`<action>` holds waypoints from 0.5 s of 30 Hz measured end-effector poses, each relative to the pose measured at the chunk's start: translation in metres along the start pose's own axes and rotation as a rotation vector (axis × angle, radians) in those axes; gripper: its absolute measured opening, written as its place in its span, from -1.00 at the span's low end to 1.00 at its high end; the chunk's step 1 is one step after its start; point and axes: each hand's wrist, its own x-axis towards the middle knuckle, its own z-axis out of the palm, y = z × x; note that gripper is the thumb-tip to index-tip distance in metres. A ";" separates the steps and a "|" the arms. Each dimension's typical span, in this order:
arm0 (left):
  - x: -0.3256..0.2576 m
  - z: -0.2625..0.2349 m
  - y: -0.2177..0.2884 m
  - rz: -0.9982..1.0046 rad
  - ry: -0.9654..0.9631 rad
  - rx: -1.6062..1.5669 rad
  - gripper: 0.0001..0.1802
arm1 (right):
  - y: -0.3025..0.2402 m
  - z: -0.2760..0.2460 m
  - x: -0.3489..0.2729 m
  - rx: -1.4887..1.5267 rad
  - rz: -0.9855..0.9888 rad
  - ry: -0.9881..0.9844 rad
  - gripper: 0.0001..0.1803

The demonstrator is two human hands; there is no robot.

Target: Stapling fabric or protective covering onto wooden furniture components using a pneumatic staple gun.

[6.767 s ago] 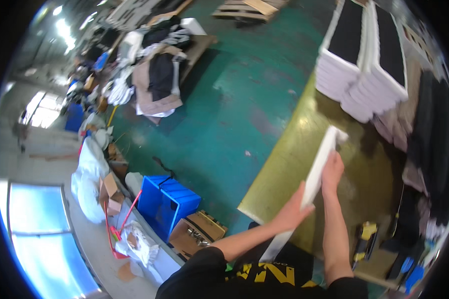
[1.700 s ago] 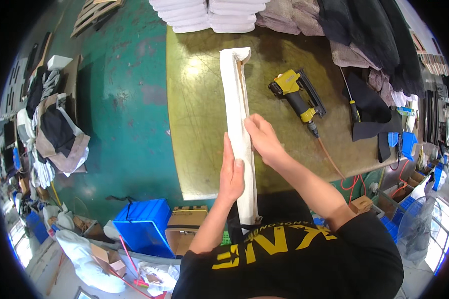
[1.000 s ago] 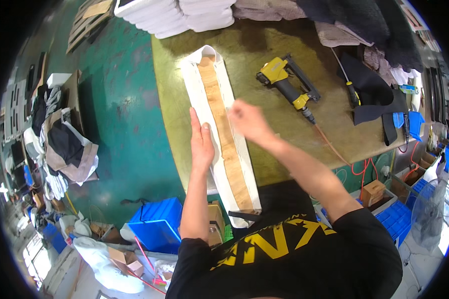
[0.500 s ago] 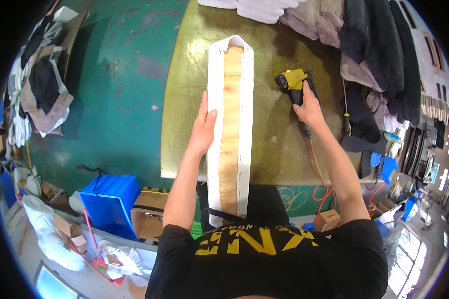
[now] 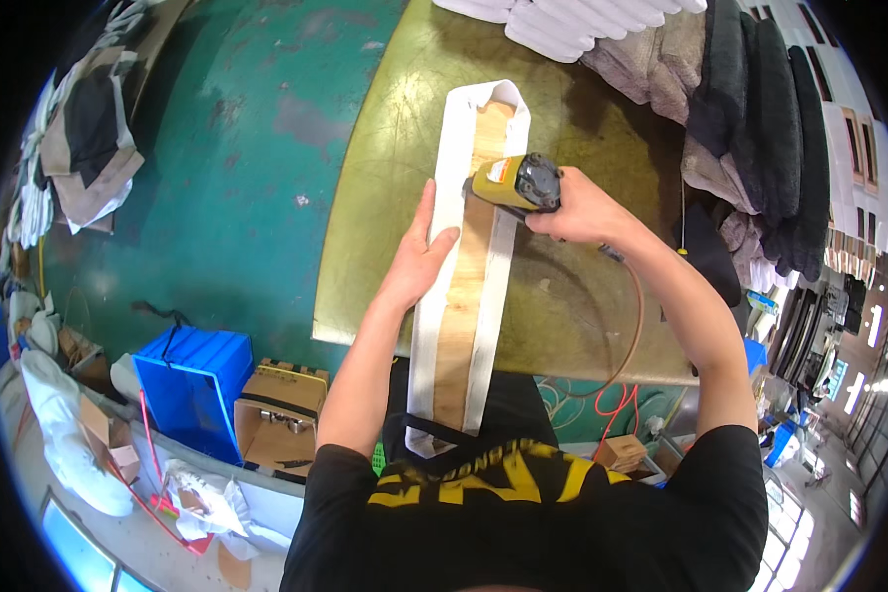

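Right hand (image 5: 572, 207) now grips yellow pneumatic staple gun (image 5: 513, 183) on long white fabric-wrapped wooden board (image 5: 469, 276) at frame centre, no longer reaching; left hand (image 5: 419, 257) stays pressed flat.

The board (image 5: 469, 276) lies on the tabletop (image 5: 582, 296); left hand (image 5: 419, 259) on its left edge; stapler (image 5: 516, 183) on top, in the right hand (image 5: 577, 209).
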 end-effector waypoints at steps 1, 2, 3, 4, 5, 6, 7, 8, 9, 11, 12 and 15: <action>0.001 -0.001 -0.003 0.017 0.007 0.023 -0.14 | -0.004 0.001 0.006 -0.089 -0.072 0.064 -0.72; 0.001 -0.002 -0.005 0.033 0.014 0.045 -0.12 | -0.007 0.001 0.010 -0.178 -0.145 0.128 -0.71; -0.001 -0.003 -0.008 0.028 0.020 0.043 -0.12 | -0.010 0.002 0.013 -0.212 -0.109 0.103 -0.68; -0.002 -0.002 -0.007 0.016 0.005 0.000 -0.10 | -0.007 0.002 0.014 -0.214 -0.109 0.097 -0.68; -0.003 -0.001 -0.006 0.004 -0.011 -0.043 -0.09 | -0.002 0.002 0.013 -0.215 -0.152 0.073 -0.68; -0.002 0.000 -0.005 0.002 -0.007 -0.047 -0.09 | 0.001 0.002 0.013 -0.216 -0.195 0.049 -0.68; -0.003 0.000 -0.005 0.009 0.004 -0.005 -0.07 | 0.000 0.003 0.011 -0.214 -0.194 0.043 -0.68; -0.004 -0.001 -0.005 0.016 0.014 0.037 -0.04 | -0.003 0.003 0.008 -0.186 -0.203 0.032 -0.68; -0.005 0.000 -0.005 0.012 0.016 0.037 -0.04 | -0.005 0.005 0.005 -0.157 -0.212 0.021 -0.68; -0.004 0.002 -0.006 -0.020 0.005 0.014 0.00 | -0.006 0.011 -0.003 -0.186 -0.194 -0.015 -0.68; -0.002 0.001 -0.009 -0.020 0.005 0.016 0.00 | -0.006 0.013 -0.005 -0.215 -0.176 -0.050 -0.68; 0.001 0.000 -0.018 -0.033 0.002 -0.002 0.07 | -0.004 0.019 -0.007 -0.252 -0.201 -0.084 -0.72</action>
